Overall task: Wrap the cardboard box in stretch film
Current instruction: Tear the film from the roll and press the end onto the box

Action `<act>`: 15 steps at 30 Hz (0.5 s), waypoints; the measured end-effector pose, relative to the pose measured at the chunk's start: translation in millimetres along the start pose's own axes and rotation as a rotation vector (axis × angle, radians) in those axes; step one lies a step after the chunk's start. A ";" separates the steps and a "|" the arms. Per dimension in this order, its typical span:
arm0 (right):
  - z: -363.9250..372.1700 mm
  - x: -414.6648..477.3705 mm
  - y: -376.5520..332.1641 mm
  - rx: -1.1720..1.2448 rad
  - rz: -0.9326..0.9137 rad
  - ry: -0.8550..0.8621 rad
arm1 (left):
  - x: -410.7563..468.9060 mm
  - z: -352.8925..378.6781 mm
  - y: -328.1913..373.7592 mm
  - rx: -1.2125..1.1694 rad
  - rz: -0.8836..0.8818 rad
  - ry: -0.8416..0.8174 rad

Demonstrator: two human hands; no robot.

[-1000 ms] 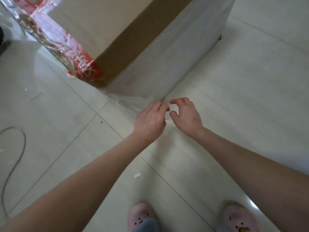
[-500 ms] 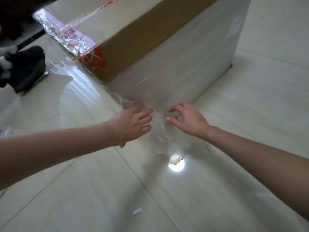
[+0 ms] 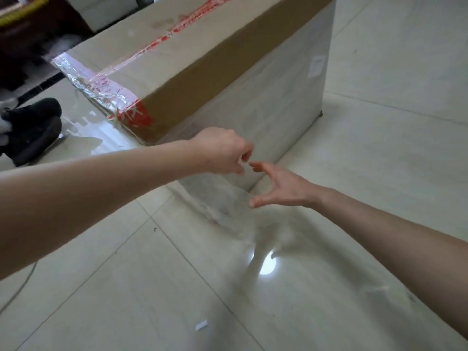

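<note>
Two limbs are recorded. The left hand [image 3: 222,150] and right hand [image 3: 281,188] are seen bare, with skin exposed over knuckles, palm and fingers. The left forearm [image 3: 101,198] is seen uncovered from wrist to frame edge; the same is noted of the right forearm [image 3: 392,239]. Tendon lines and a crease are observed at the right wrist [image 3: 316,198]. Knuckle ridges are seen on the back of the left hand. The left forearm appears the broader in frame. Fingertips [image 3: 254,165] are blurred — nail condition cannot be determined.
</note>
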State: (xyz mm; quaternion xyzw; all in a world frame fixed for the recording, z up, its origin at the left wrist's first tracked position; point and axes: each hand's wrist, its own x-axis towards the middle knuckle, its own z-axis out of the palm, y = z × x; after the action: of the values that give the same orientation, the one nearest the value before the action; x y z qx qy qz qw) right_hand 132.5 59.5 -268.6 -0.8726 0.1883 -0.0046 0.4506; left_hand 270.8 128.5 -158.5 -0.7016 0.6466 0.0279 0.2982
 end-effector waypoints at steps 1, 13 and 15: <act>3.9 -3.4 2.9 -0.035 0.013 -0.018 | -3.9 5.0 3.2 0.132 0.077 -0.115; 27.4 1.6 7.9 -0.084 0.025 0.212 | -17.4 41.8 -16.5 0.345 0.203 0.046; 27.8 3.9 -4.0 -0.080 -0.018 0.221 | -8.7 27.3 -10.9 0.136 0.011 0.109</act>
State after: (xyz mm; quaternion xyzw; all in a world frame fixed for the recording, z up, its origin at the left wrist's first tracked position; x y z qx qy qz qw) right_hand 142.3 82.1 -282.5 -0.8857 0.2290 -0.0976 0.3919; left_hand 288.9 148.5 -173.0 -0.6765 0.6662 -0.0529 0.3094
